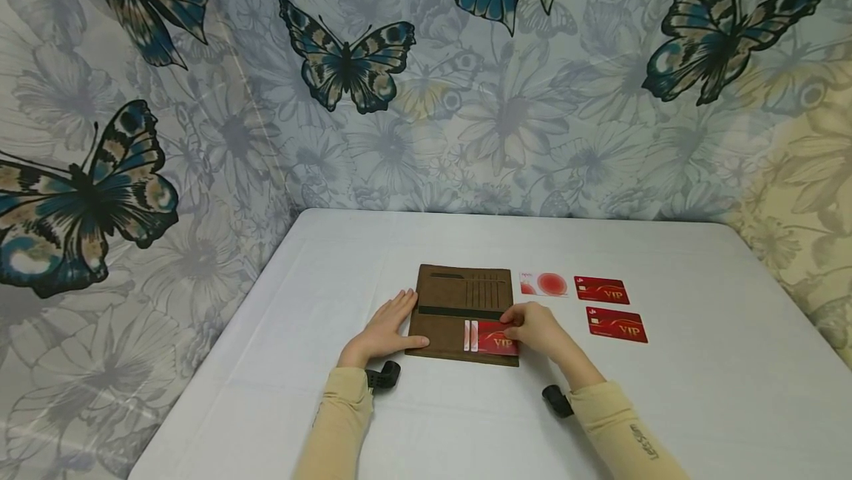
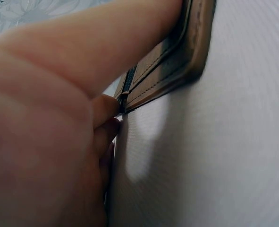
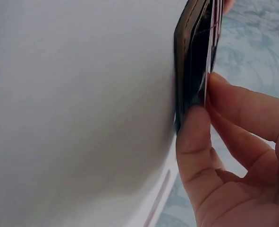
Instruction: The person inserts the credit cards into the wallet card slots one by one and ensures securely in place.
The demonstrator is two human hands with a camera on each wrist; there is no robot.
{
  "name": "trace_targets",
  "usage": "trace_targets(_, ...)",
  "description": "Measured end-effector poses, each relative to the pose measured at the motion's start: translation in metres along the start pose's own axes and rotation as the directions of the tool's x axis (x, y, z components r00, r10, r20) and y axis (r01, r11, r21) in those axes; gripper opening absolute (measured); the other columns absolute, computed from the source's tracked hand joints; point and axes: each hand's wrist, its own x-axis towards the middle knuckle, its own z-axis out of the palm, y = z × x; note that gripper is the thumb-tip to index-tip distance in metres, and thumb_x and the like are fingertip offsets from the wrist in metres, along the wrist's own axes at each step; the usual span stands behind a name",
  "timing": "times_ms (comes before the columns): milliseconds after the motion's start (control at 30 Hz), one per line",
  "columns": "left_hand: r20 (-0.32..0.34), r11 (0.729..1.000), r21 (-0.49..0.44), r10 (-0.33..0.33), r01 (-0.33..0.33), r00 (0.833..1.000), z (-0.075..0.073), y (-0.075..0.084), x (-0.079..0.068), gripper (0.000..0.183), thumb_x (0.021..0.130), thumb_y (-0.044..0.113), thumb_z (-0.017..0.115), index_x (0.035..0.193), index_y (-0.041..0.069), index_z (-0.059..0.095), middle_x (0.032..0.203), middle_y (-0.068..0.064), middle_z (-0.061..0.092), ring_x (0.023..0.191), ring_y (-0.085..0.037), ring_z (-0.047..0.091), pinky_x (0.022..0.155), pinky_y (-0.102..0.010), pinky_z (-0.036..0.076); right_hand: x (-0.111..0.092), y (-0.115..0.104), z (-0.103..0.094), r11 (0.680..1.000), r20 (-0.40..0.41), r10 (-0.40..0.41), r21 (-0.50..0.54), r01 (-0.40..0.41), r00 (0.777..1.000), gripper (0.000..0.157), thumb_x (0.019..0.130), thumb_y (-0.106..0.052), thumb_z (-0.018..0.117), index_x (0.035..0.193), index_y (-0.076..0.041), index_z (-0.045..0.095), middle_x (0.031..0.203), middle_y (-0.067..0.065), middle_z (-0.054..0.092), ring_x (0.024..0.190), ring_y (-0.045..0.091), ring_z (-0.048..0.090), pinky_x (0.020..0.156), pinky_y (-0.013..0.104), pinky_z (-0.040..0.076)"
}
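A brown wallet point(image 1: 442, 289) lies unfolded on the table, with a row of card slots in its far half. My left hand point(image 1: 387, 326) rests at its left side, fingers stretched along the far-left edge and thumb on the near-left corner. At the near-right part, my right hand point(image 1: 542, 330) pinches the right end of a red VIP card point(image 1: 494, 338) between thumb and fingers. Two narrow light-edged strips point(image 1: 470, 336) show just left of that card. In the right wrist view the thumb and fingers close on the card's thin edge at the wallet point(image 3: 181, 52).
Right of the wallet lie a white card with a red disc point(image 1: 546, 284) and two red VIP cards, one farther point(image 1: 602, 290) and one nearer point(image 1: 617, 325). A white cloth covers the table point(image 1: 346, 265). Butterfly-patterned fabric point(image 1: 506, 117) hangs behind it.
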Motion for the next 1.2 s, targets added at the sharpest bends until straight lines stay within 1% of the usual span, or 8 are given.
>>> trace_targets(167,-0.001,1.0,0.003,-0.003,0.003,1.0,0.0,0.0,0.001,0.09,0.085,0.046,0.063,0.148,0.002,0.016,0.153,-0.012,0.01,0.139,-0.025,0.004,0.111,-0.042,0.002,0.004,-0.005,0.004,1.0,-0.001,-0.005,0.004,0.005,1.0,0.008,0.077,0.002,0.07,0.085,0.001,0.068,0.073,0.003,0.058,0.07,0.018,0.051,0.064,0.032,0.048)
trace_targets(467,-0.003,1.0,-0.001,0.007,-0.007,1.0,0.0,0.0,0.002,0.09,0.085,0.047,0.063,0.148,0.002,0.015,0.153,-0.013,0.01,0.139,-0.025,0.004,0.111,-0.042,0.002,0.009,-0.011,0.01,1.0,-0.038,-0.009,0.025,0.01,0.999,0.008,0.075,0.003,0.072,0.081,0.001,0.068,0.068,0.002,0.058,0.065,0.015,0.052,0.058,0.029,0.048)
trace_targets(600,-0.007,1.0,-0.001,0.007,-0.007,1.0,0.0,0.0,0.002,0.09,0.085,0.046,0.063,0.148,0.002,0.015,0.153,-0.013,0.01,0.139,-0.025,0.004,0.111,-0.042,0.003,0.011,-0.01,0.013,1.0,-0.049,-0.011,0.021,0.012,0.999,0.008,0.075,0.002,0.073,0.081,0.001,0.068,0.071,0.003,0.057,0.067,0.016,0.051,0.059,0.028,0.048)
trace_targets(800,-0.004,1.0,-0.01,0.012,-0.012,1.0,-0.001,0.002,0.001,0.09,0.085,0.046,0.063,0.147,0.001,0.016,0.152,-0.014,0.011,0.139,-0.026,0.005,0.111,-0.043,0.003,0.009,-0.008,0.012,0.999,-0.023,-0.019,0.029,0.019,1.0,0.01,0.075,0.0,0.073,0.084,0.001,0.068,0.076,0.004,0.054,0.07,0.017,0.051,0.061,0.029,0.047)
trace_targets(900,-0.001,1.0,-0.008,0.007,-0.007,1.0,-0.001,0.003,0.0,0.09,0.085,0.045,0.063,0.147,0.001,0.016,0.153,-0.014,0.01,0.139,-0.026,0.004,0.111,-0.043,0.003,0.007,-0.005,0.01,0.998,0.011,-0.052,0.041,0.052,0.999,0.014,0.075,-0.001,0.074,0.088,0.002,0.068,0.077,0.004,0.055,0.071,0.016,0.051,0.062,0.029,0.048)
trace_targets(1000,-0.001,1.0,-0.004,0.003,-0.003,1.0,-0.001,0.003,-0.001,0.089,0.085,0.045,0.063,0.148,0.001,0.016,0.153,-0.014,0.011,0.139,-0.026,0.005,0.111,-0.042,0.003,0.004,-0.001,0.007,0.995,0.039,-0.083,0.052,0.081,0.996,0.021,0.075,-0.003,0.075,0.093,0.003,0.067,0.078,0.004,0.057,0.072,0.016,0.051,0.063,0.028,0.047)
trace_targets(1100,0.001,1.0,-0.003,0.002,-0.002,1.0,-0.002,0.003,-0.001,0.089,0.085,0.045,0.063,0.148,0.002,0.016,0.153,-0.014,0.011,0.139,-0.026,0.005,0.111,-0.042,0.003,0.0,0.004,0.005,0.994,0.056,-0.088,0.067,0.084,0.995,0.03,0.075,-0.006,0.076,0.1,0.006,0.065,0.079,0.004,0.058,0.073,0.015,0.051,0.062,0.027,0.045)
trace_targets(1200,0.001,1.0,-0.007,0.002,-0.002,1.0,-0.002,0.003,-0.001,0.09,0.085,0.044,0.064,0.147,0.001,0.016,0.152,-0.014,0.011,0.139,-0.026,0.005,0.111,-0.043,0.003,-0.006,0.007,0.003,0.993,0.057,-0.061,0.1,0.055,0.996,0.036,0.074,-0.007,0.077,0.104,0.007,0.064,0.082,0.004,0.057,0.075,0.015,0.052,0.063,0.026,0.046)
